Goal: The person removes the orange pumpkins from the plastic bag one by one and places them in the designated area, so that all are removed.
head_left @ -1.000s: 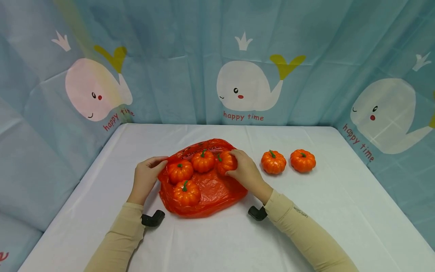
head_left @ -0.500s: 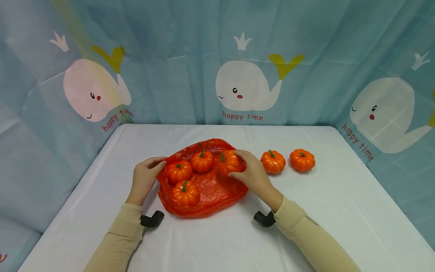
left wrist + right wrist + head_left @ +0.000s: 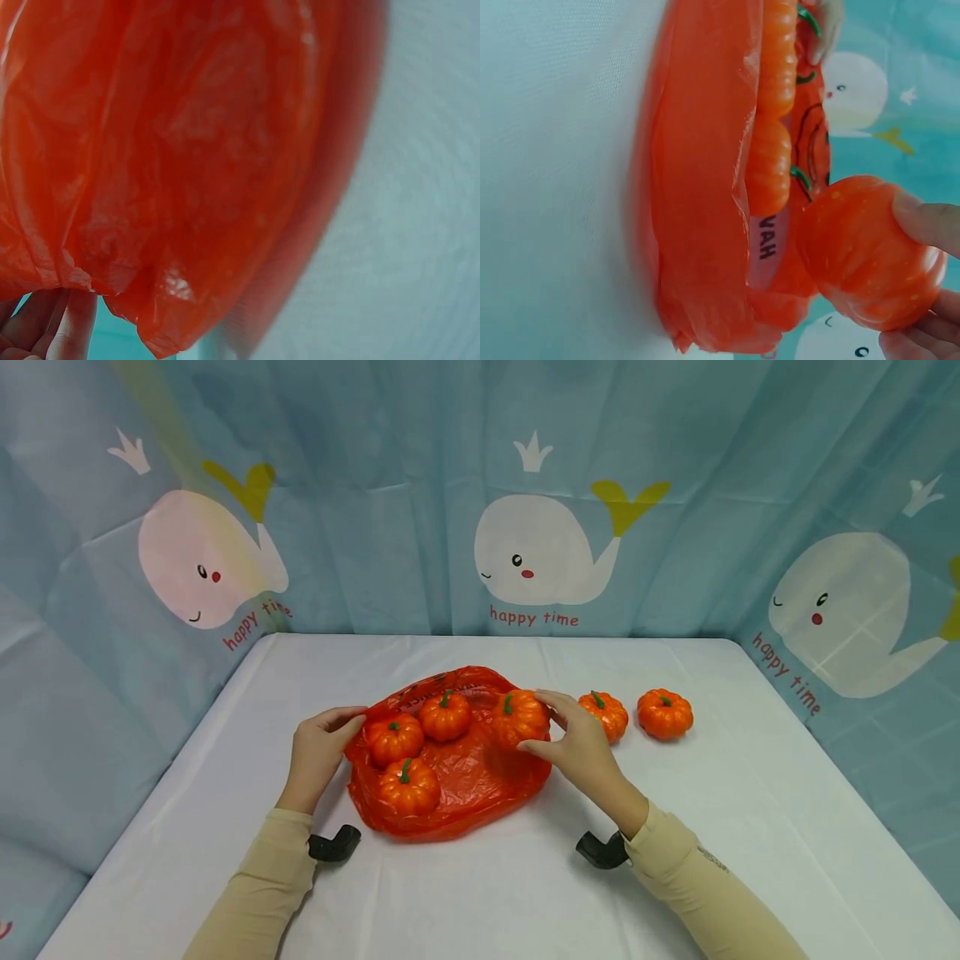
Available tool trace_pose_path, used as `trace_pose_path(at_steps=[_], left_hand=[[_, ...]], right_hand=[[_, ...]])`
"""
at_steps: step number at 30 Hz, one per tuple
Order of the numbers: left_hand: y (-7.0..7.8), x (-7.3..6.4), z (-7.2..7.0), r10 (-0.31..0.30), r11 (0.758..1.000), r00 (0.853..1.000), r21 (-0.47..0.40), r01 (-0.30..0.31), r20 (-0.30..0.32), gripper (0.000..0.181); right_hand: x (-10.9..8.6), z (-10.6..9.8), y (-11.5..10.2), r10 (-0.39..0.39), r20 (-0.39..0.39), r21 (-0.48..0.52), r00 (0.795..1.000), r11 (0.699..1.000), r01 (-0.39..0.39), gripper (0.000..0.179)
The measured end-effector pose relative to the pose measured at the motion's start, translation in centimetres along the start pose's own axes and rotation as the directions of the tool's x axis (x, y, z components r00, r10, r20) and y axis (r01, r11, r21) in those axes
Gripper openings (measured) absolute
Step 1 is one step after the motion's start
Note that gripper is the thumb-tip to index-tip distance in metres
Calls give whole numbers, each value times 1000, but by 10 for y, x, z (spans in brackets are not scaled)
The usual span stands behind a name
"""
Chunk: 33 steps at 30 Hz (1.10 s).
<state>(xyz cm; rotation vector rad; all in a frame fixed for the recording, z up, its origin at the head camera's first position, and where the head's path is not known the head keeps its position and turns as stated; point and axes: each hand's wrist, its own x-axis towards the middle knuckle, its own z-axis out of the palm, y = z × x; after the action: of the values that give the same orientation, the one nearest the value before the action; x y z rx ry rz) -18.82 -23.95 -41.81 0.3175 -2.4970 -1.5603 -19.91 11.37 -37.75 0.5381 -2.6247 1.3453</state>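
A red plastic bag (image 3: 472,777) lies spread open on the table, its side wall filling much of the left wrist view. Three small orange toy pumpkins with green stems sit in its left and back part, one of them the front pumpkin (image 3: 408,787). My left hand (image 3: 317,756) pinches the bag's left rim between thumb and fingers. With thumb and fingers my right hand (image 3: 581,747) grips another pumpkin (image 3: 519,720) over the bag's right rim. In the right wrist view this held pumpkin (image 3: 874,251) shows raised beside the bag's opening.
Two more pumpkins rest on the white table (image 3: 750,793) right of the bag: a nearer pumpkin (image 3: 609,718), partly behind my right hand, and a farther pumpkin (image 3: 665,714). A blue curtain (image 3: 405,552) with whale prints hangs behind the table and along its sides.
My right hand has moved to the right with its pumpkin, from inside the bag to over the right rim. My left hand stays at the left rim.
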Motion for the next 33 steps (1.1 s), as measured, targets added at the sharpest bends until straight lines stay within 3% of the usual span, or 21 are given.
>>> trace_pose_path(at_steps=[9, 16, 23, 33], left_hand=[[-1, 1, 0, -2, 1000, 1000, 1, 2, -1, 38], [-1, 0, -1, -10, 1000, 1000, 1, 10, 2, 40], [-1, 0, -1, -6, 1000, 1000, 1, 6, -11, 40], [0, -1, -1, 4, 1000, 1000, 2, -4, 4, 41]], right_hand=[[-9, -20, 6, 72, -51, 73, 996, 995, -68, 73], [-14, -33, 14, 93, -91, 145, 991, 986, -79, 75], [-16, -44, 21, 95, -132, 141, 987, 987, -76, 73], [-25, -64, 34, 181, -216, 119, 959, 980, -159, 71]])
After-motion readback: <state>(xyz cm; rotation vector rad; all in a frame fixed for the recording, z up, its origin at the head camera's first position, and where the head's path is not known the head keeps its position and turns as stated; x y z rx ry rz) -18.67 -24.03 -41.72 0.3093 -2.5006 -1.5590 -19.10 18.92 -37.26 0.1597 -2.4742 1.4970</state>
